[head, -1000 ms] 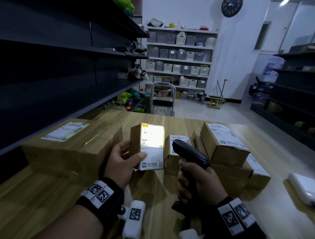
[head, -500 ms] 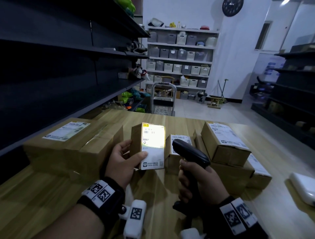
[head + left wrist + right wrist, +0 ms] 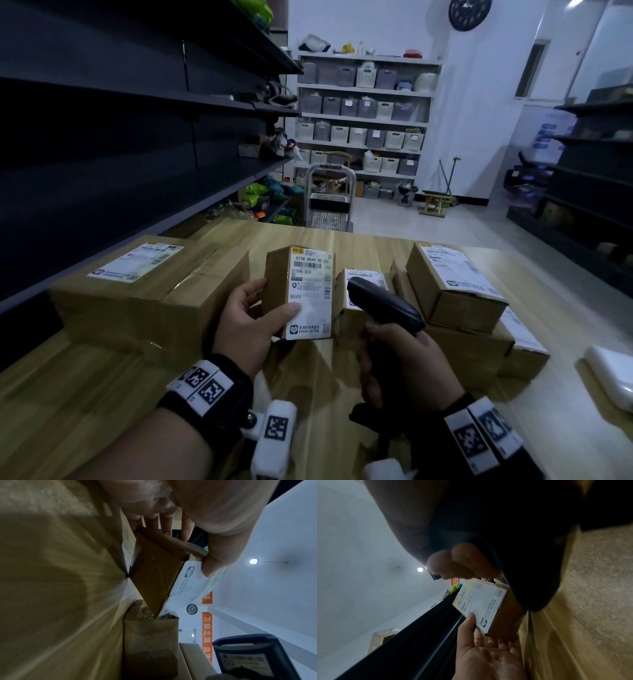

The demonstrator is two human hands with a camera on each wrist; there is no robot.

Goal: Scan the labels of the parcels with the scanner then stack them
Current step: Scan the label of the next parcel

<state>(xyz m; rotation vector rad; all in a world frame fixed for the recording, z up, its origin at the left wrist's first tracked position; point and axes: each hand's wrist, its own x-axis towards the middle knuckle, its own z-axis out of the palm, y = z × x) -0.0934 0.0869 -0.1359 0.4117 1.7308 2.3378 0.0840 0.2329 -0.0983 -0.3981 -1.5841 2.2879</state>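
My left hand (image 3: 251,317) holds a small brown parcel (image 3: 275,291) upright, thumb on its white label (image 3: 311,294), which faces me. The same small parcel (image 3: 154,577) shows in the left wrist view with the thumb (image 3: 216,563) on the label edge, and the parcel (image 3: 481,604) also appears in the right wrist view. My right hand (image 3: 407,363) grips the black scanner (image 3: 383,305) by its handle, head pointing at the label from the right. The scanner (image 3: 254,658) sits low right in the left wrist view. No light falls on the label.
A large labelled parcel (image 3: 147,291) lies on the wooden table (image 3: 68,411) to the left. Several smaller parcels (image 3: 455,291) are stacked at the right, one (image 3: 359,301) behind the scanner. A white device (image 3: 613,377) lies at the right edge. Dark shelving (image 3: 137,137) runs along the left.
The bright scanner light on the held parcel's label faded and is now off. Both hands stayed almost in place.
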